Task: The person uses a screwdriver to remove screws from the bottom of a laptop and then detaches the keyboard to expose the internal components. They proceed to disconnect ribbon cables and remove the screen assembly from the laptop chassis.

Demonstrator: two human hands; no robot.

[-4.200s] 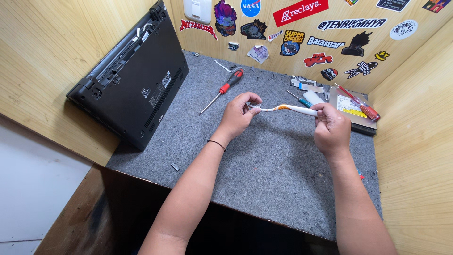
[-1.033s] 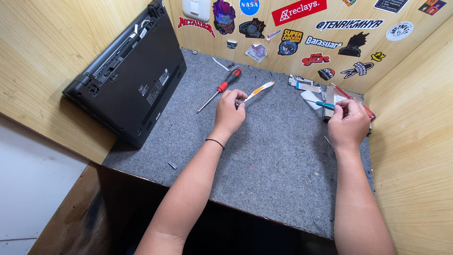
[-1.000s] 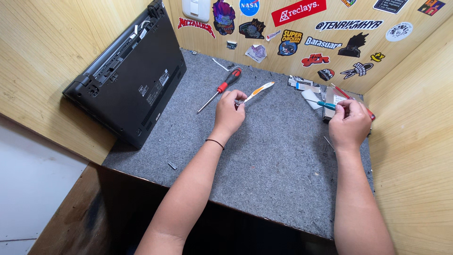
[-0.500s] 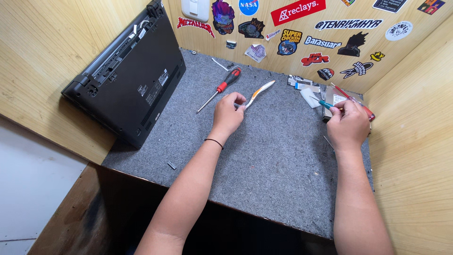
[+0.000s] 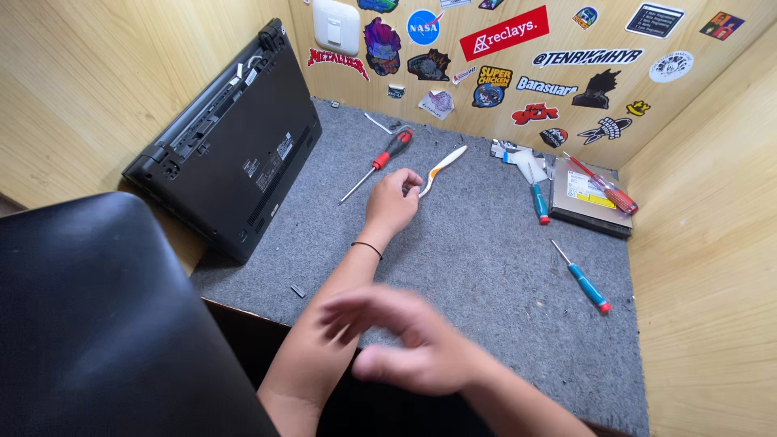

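Note:
My left hand (image 5: 392,204) rests on the grey felt mat (image 5: 486,267), its fingers closed on the end of a white and orange toothbrush (image 5: 442,168) that points toward the back wall. A red and black screwdriver (image 5: 386,156) lies just left of that hand. My right hand (image 5: 409,340) is blurred in the foreground over the mat's front edge, fingers spread, holding nothing. It crosses above my left forearm.
A black laptop (image 5: 235,150), underside out, leans on the left wooden wall. At the right lie an optical drive (image 5: 584,206) with a red screwdriver (image 5: 603,186) on it and two blue screwdrivers (image 5: 539,202) (image 5: 584,279). A black chair back (image 5: 89,324) fills the lower left.
My right hand has left the tools at the right and pulled back toward me, empty. A blue screwdriver now lies on the mat. The view has drawn back and shows the chair.

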